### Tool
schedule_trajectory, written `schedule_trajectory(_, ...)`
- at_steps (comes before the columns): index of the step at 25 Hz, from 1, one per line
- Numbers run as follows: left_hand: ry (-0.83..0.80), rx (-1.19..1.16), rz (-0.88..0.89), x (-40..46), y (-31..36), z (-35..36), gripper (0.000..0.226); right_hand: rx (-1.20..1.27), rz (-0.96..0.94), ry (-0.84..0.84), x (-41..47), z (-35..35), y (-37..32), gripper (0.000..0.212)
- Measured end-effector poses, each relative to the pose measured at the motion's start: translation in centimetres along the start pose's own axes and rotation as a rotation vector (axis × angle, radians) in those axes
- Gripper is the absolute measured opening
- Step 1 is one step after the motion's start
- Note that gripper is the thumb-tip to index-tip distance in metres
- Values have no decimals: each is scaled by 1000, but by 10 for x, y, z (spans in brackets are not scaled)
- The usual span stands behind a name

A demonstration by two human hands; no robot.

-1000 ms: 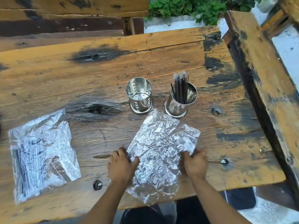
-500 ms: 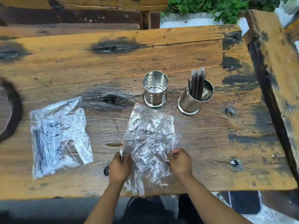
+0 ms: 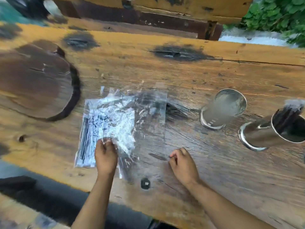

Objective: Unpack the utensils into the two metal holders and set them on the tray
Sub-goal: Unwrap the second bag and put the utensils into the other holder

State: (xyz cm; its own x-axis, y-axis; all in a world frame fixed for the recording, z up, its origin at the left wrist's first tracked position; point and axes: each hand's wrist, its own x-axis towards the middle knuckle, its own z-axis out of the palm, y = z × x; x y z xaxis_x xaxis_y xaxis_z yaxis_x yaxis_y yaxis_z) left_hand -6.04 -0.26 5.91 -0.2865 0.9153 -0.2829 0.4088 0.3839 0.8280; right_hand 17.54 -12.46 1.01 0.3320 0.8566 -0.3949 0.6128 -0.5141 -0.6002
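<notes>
Wooden counter [image 3: 198, 76], weathered, dark-stained in patches; view blurred by motion. Full plastic packet [image 3: 105, 128] of dark utensils, lying flat left of centre near the front edge. Empty clear bag [image 3: 148, 129], crumpled, overlapping the packet's right side. Left hand [image 3: 105, 156]: fingers curled down on the packet's lower part, pinching plastic film at the fingertips. Right hand [image 3: 183, 164]: loosely curled at the empty bag's right edge; whether it grips the film cannot be told. Empty metal holder [image 3: 222, 109], upright, right of the bags. Second metal holder [image 3: 270, 131], at the right edge, containing dark utensils [image 3: 287, 116]. Round wooden tray [image 3: 36, 80], far left, bearing nothing.
</notes>
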Motion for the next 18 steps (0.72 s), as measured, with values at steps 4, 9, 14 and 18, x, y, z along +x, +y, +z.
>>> schedule_trajectory(4,189,-245,-114,77,11,-37,26,-229,-398,-68,44,45,-70,32)
schedule_trajectory(9,308,-363,-154,132,0,-71,34,-347,-637,-291,87,98,-148,55)
schedule_trajectory(14,250,-358,-219,149,-8,-69,30,-553,-706,-352,101,112,-148,64)
schedule_trajectory(18,160,-323,-250,155,-15,-52,23,-579,-581,-176,76,91,-107,61)
